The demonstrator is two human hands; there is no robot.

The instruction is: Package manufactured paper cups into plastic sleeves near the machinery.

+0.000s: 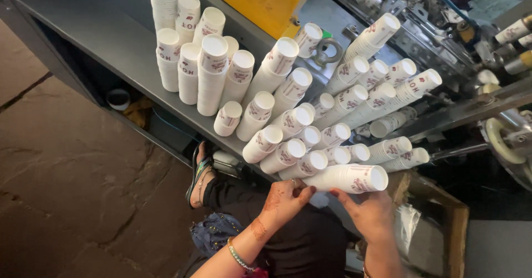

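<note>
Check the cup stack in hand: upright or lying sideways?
Sideways. The cup stack lies horizontally between left hand and right hand, base facing right.

White paper cup stacks (288, 98) showing maroon-red print, crowding centre. Stack in hand (349, 178), same white with maroon marking, lying at 5 o'clock. Left hand (282, 200) wearing reddish-brown henna patterning, silver-green bangle (237, 256) glinting at 6 o'clock. Grey metal table (111, 40) running to 10 o'clock. Yellow machine housing (266, 1) sitting at 12. Brown stone floor (72, 167) spreading at 8. Black-and-green sandal (198, 170) showing nearby.
</note>
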